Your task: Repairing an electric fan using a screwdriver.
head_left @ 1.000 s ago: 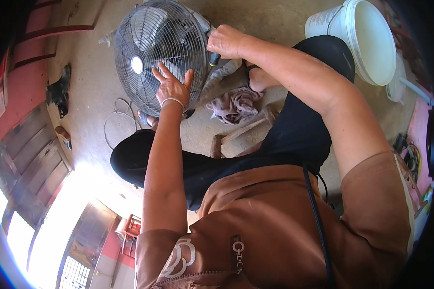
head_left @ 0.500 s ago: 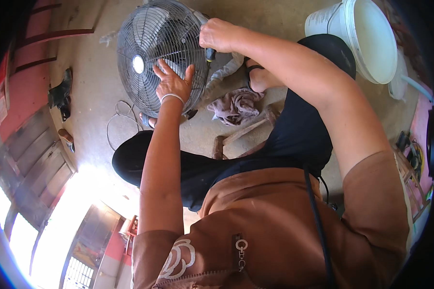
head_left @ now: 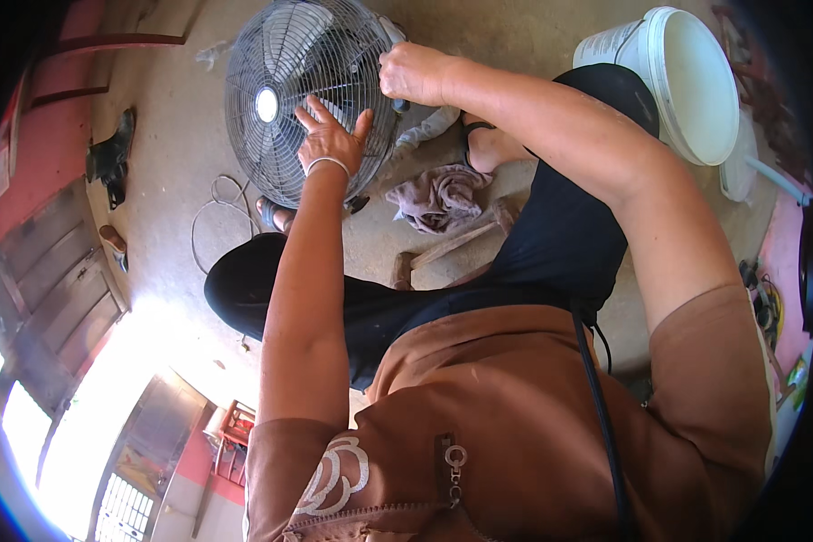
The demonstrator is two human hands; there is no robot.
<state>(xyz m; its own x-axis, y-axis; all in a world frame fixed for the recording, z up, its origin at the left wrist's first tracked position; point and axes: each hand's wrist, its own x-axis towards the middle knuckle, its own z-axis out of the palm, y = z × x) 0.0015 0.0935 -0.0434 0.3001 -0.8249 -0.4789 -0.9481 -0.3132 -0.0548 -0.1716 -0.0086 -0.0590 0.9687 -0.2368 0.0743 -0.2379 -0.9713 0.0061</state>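
Note:
A round fan [head_left: 285,167] with a dark wire grille and a pale centre cap stands tilted on the floor in front of me. My left hand [head_left: 331,146] lies spread against the right part of its grille, fingers apart. At the fan's right rim, my right hand [head_left: 413,74] is closed in a fist. A short dark handle end [head_left: 400,106], apparently a screwdriver's, sticks out below that fist; its tip is hidden. Behind the grille, pale blades and a dark motor show in part.
A crumpled mauve cloth [head_left: 440,197] lies near my foot, beside a low wooden stool [head_left: 452,246]. A white bucket [head_left: 664,81] stands to the right. A looped cable [head_left: 210,217] lies left of the fan. Dark boots [head_left: 110,155] and a brown shoe [head_left: 113,242] sit by the left wall.
The fan and both hands appear slightly further right and lower, as the whole view has shifted a little. The handle end under my right fist showed yellow before and looks dark bluish now.

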